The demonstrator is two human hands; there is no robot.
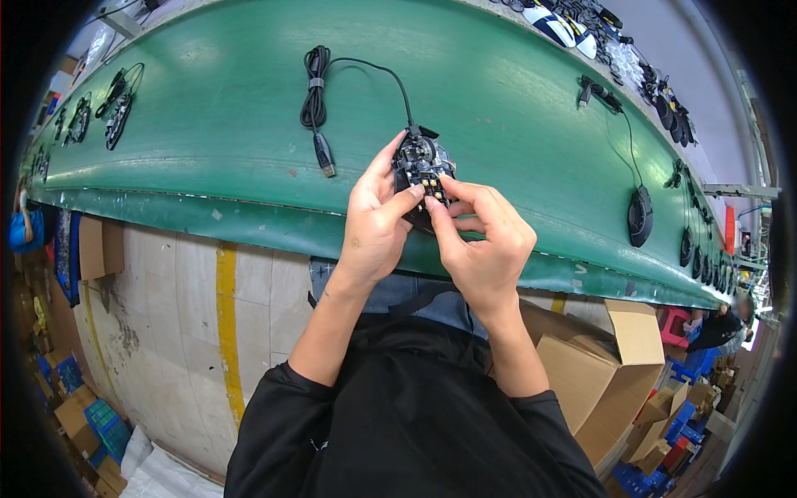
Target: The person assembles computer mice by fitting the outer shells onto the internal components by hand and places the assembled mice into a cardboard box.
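An opened computer mouse (426, 158), its circuit parts and scroll wheel laid bare, is held over the near edge of the green belt. My left hand (374, 220) wraps round its left side, the thumb resting on the inside near several small yellow-and-white parts. My right hand (490, 236) is closed at the mouse's right side, thumb and forefinger pressed on its inner parts. Whether a small piece sits between those fingertips is hidden. From the mouse's far end a black cable (383, 68) runs to a tied bundle with a USB plug (324, 158) on the belt.
More opened mice (119, 120) lie on the belt at the left. A closed black mouse (640, 216) with its cable lies at the right, several others beyond. Loose mouse parts (573, 29) pile along the far ledge. Cardboard boxes (594, 373) stand at my lower right.
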